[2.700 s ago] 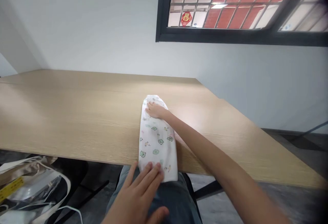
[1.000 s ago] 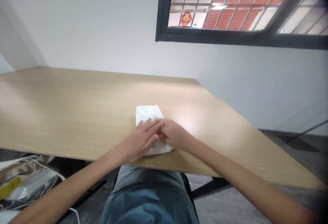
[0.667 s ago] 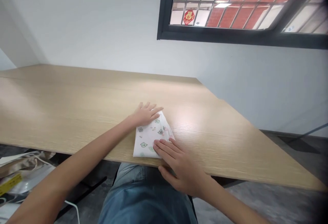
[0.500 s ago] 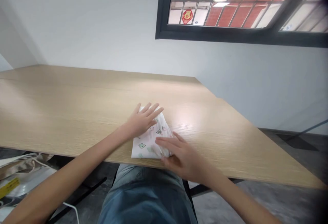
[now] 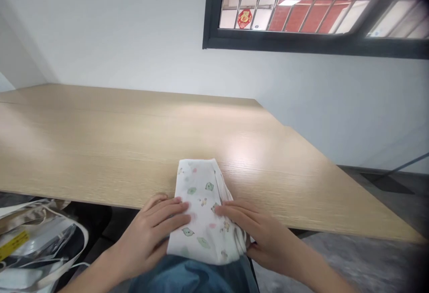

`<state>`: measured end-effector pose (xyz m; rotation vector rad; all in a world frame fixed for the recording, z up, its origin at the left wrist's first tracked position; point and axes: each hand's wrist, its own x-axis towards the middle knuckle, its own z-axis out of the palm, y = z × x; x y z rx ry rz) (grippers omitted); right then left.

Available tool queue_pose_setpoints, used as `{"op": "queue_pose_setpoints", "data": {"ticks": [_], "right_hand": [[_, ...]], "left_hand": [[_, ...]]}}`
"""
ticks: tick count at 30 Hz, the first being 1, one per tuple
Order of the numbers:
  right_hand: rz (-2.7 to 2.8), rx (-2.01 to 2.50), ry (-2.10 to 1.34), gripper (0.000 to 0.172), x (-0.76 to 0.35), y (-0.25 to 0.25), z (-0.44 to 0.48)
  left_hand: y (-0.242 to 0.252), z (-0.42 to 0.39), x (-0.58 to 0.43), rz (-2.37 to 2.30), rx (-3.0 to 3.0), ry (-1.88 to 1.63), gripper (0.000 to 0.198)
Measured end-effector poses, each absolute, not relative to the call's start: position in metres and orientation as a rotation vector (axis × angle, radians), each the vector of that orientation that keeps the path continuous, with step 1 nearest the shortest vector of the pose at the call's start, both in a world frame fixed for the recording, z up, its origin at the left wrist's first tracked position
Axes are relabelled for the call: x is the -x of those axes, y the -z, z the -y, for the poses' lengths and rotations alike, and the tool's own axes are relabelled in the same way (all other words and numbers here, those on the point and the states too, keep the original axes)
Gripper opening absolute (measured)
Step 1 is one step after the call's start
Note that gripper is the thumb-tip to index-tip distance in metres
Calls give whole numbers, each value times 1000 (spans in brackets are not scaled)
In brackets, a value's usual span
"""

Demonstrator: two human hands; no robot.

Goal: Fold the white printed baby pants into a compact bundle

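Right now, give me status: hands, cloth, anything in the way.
Left hand and right hand flat on either side of white green-printed folded cloth. Near end past the edge of light wood table. Silver plastic bag low left, below the table.

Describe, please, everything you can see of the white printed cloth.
The cloth is thin-looking white fabric, printed with small green and pink shapes. It lies folded in a long, soft strip on the table, its near end hanging past the table edge over the jeans. The left hand and right hand press its sides.
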<state>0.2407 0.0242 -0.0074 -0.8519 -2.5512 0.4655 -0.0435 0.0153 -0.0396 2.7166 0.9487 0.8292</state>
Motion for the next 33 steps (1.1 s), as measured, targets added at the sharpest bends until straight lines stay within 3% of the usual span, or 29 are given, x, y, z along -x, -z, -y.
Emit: {"op": "queue_pose_setpoints", "data": {"ticks": [2, 5, 9, 12, 17, 23, 28, 30, 33], "right_hand": [[2428, 932, -528, 48, -238, 6, -23], [2147, 1141, -580, 35, -226, 2, -39], [1898, 1372, -586, 29, -210, 3, -69], [1928, 1435, -441, 30, -203, 8, -77], [2088, 1297, 91, 39, -186, 17, -70], [2271, 1358, -89, 51, -215, 28, -60], [1801, 1569, -34, 33, -237, 28, -29], [1744, 1492, 16, 23, -221, 28, -14], [1855, 1390, -25, 22, -189, 29, 0]], "left_hand": [[35, -16, 36, -1024, -2525, -937, 26], [26, -32, 23, -1405, -2130, -967, 39], [23, -58, 7, -1668, -1808, -951, 41], [24, -66, -4, -1782, -1949, -977, 53], [23, -62, -28, -1792, -2553, -908, 40], [42, -53, 5, -1630, -2490, -659, 53], [36, -52, 41, -1832, -2157, -818, 63], [18, -63, 31, -1772, -2168, -849, 60], [-11, -89, 0, -1597, -2276, -755, 49]]}}
